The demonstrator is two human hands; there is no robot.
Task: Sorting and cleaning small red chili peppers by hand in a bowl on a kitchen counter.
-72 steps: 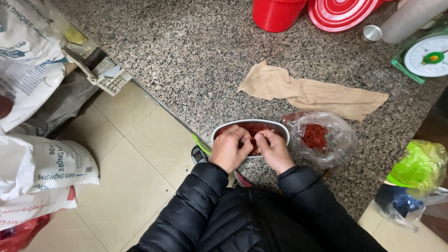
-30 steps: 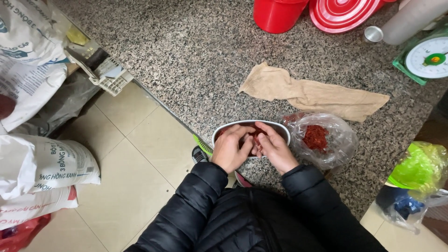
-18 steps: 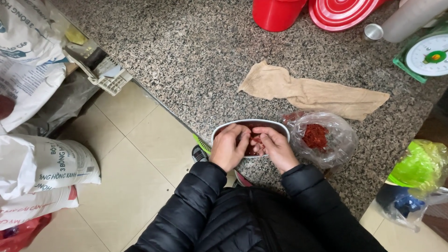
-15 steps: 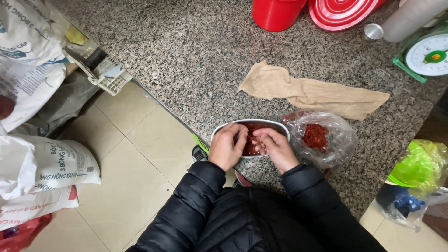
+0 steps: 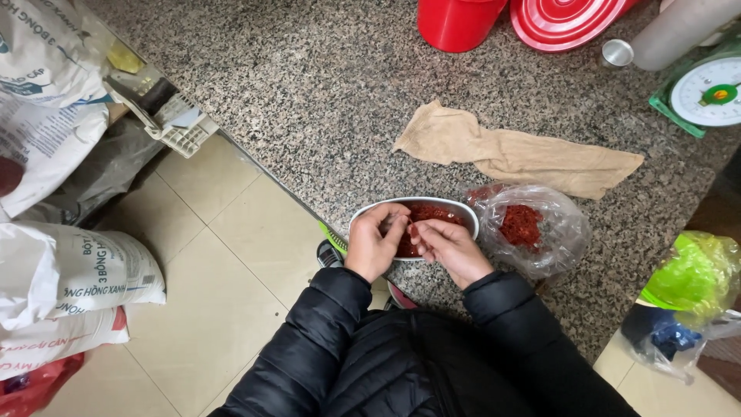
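A small oval metal bowl [image 5: 461, 209] of dark red crumbly matter [image 5: 436, 213] sits at the near edge of a speckled granite counter [image 5: 309, 93]. Both my hands are over its near left side. My left hand [image 5: 375, 245] curls its fingers inward, tips on the red matter. My right hand [image 5: 449, 245] meets it fingertip to fingertip, and together they pinch a small bit of the red stuff. Black padded sleeves cover both my arms. Right of the bowl, touching it, lies a clear plastic bag [image 5: 559, 232] holding more red matter [image 5: 521, 224].
A beige cloth [image 5: 513, 154] lies behind the bowl. At the back stand a red bucket [image 5: 457, 23], a red lid [image 5: 567, 19], a metal cup [image 5: 617, 52] and a green-based scale [image 5: 706, 93]. White sacks [image 5: 73, 270] and a plastic basket [image 5: 170, 123] are left; a green bag [image 5: 691, 278] hangs right.
Both hands stay in the bowl. The fingers keep working, and the fingertips have drawn together over the bowl's left side. Nothing else has moved.
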